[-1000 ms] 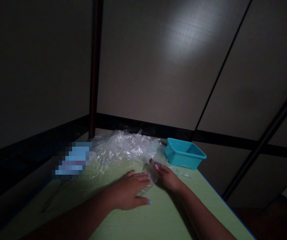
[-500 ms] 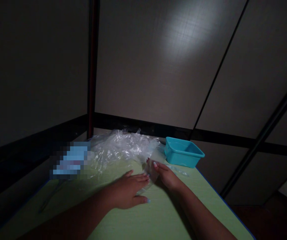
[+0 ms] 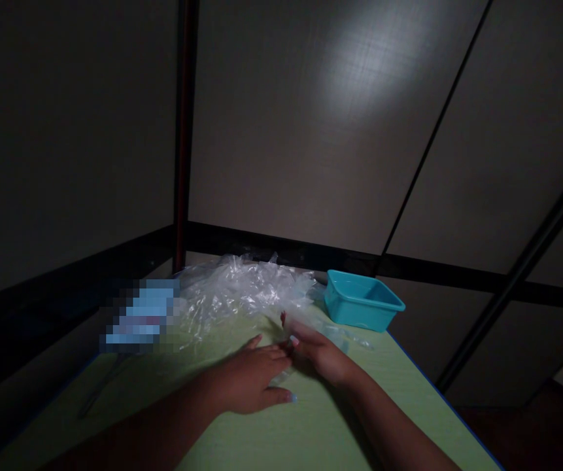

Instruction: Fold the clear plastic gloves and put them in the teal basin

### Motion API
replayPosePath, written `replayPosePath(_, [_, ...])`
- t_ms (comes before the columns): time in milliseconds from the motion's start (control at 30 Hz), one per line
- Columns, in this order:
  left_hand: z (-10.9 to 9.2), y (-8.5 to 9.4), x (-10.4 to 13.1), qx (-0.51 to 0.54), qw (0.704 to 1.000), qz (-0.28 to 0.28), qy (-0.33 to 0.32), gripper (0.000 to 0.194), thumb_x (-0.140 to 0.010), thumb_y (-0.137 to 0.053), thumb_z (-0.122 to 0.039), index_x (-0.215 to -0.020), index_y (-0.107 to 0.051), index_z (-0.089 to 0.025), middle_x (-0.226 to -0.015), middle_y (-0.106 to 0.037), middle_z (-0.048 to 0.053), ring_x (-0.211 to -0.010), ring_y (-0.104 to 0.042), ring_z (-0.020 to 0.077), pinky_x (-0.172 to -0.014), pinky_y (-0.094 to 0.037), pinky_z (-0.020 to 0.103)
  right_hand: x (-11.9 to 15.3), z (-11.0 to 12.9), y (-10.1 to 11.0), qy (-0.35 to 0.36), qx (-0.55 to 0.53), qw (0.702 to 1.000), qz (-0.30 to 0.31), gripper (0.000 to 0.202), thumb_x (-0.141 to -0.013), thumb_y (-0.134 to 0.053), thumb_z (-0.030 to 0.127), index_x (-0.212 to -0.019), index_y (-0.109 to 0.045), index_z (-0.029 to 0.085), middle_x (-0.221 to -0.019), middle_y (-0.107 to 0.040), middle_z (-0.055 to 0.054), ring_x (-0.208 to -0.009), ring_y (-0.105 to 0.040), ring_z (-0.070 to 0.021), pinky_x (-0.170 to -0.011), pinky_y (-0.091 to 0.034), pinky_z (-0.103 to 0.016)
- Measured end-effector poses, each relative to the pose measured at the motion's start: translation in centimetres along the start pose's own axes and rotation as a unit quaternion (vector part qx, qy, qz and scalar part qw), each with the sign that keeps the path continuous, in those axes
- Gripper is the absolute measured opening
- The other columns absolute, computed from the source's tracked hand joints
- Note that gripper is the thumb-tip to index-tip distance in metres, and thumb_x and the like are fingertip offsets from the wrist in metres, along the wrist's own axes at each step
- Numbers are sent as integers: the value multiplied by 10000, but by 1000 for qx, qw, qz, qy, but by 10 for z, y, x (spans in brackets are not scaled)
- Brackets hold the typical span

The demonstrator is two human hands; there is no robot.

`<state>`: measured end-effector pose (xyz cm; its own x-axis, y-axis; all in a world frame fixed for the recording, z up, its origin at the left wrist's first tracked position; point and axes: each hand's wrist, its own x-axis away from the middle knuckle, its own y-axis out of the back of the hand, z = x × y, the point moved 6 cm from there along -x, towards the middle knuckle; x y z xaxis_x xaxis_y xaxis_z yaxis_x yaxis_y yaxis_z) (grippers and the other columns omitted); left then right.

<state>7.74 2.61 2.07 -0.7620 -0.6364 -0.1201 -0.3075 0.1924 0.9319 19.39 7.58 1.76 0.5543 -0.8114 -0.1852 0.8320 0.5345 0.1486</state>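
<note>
My left hand (image 3: 254, 381) lies palm down on the pale green tabletop (image 3: 281, 441), fingers stretched out and thumb apart. Close beside its fingertips, my right hand (image 3: 325, 358) is closed, thumb against fingers, on a thin clear plastic bag (image 3: 305, 324). The bag drapes over the back of the right fingers, and its lower part reaches down by the left fingertips. Exactly where the fingers pinch it is partly hidden. Behind both hands spreads a crumpled heap of clear plastic bags (image 3: 246, 288).
A turquoise plastic basin (image 3: 362, 314) stands at the table's back right corner, with some clear plastic (image 3: 359, 340) in front of it. On the left is a blurred-out blue object (image 3: 144, 311) above a thin dark stand (image 3: 99, 386). Dark panels (image 3: 291, 144) rise behind the table.
My right hand has shifted slightly down and left, closer to the left fingertips, and the plastic bag now lies lower over its fingers. My left hand stays nearly in place.
</note>
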Motion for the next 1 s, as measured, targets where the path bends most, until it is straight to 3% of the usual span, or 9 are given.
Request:
replayPosePath(167, [-2, 3, 1, -2, 1000, -22, -2, 488, -829, -485, -485, -1260, -421, -265, -1343, -439, 66, -1238, -376, 265, -1051, -139, 536, 3, 3, -2, 40, 107, 993, 36, 632, -812, -568, 340, -1365, -270, 277, -1429, -283, -9, -1302, -260, -227, -1079, -107, -444])
replayPosePath(367, [-2, 2, 1, 4, 1000, -27, -1, 480, -820, -495, -495, -1239, -448, -266, -1331, -454, 69, -1223, -393, 271, -1058, -119, 519, 3, 1, 2, 67, 194, 979, 17, 657, -780, -588, 278, -1360, -280, 279, -1429, -274, 2, -1312, -238, -229, -1087, -83, -444])
replayPosePath(533, [0, -1, 0, 12, 1000, -7, 0, 565, -828, -472, -505, -1331, -343, -284, -1395, -365, 75, -1275, -325, 258, -1060, -91, 523, -2, -3, 13, 24, 77, 996, -38, 533, -787, -588, 379, -1285, -439, 260, -1368, -399, -7, -1295, -279, -221, -1091, -66, -437])
replayPosePath(633, [0, -1, 1, 11, 1000, 5, -2, 599, -837, -454, -503, -1369, -261, -307, -1440, -259, 61, -1305, -262, 254, -1043, -85, 562, -6, -12, 23, 2, -42, 996, -82, 490, -791, -555, 472, -1204, -532, 209, -1272, -515, -55, -1228, -390, -228, -1076, -160, -430])
replayPosePath(733, [0, -1, 1, 14, 1000, 9, 0, 607, -838, -449, -513, -1373, -255, -303, -1444, -241, 63, -1312, -244, 254, -1037, -90, 572, -9, -22, 31, -17, -133, 984, -118, 509, -774, -521, 561, -1120, -589, 194, -1206, -567, -87, -1120, -506, -247, -1029, -273, -444])
replayPosePath(833, [0, -1, 1, 14, 1000, 13, 2, 616, -837, -443, -520, -1376, -256, -289, -1445, -231, 64, -1314, -233, 263, -1036, -104, 574, -9, -24, 35, -27, -159, 978, -136, 474, -748, -581, 521, -1076, -614, 181, -1166, -595, -95, -1103, -522, -257, -1027, -275, -450])
replayPosePath(1000, [-1, 0, 2, 2, 1000, 19, 3, 618, -843, -435, -512, -1380, -255, -264, -1441, -236, 86, -1314, -237, 250, -1042, -104, 560, -5, -14, 32, -29, -114, 986, -122, 442, -695, -693, 367, -1089, -612, 182, -1173, -593, -82, -1131, -500, -255, -1044, -251, -431])
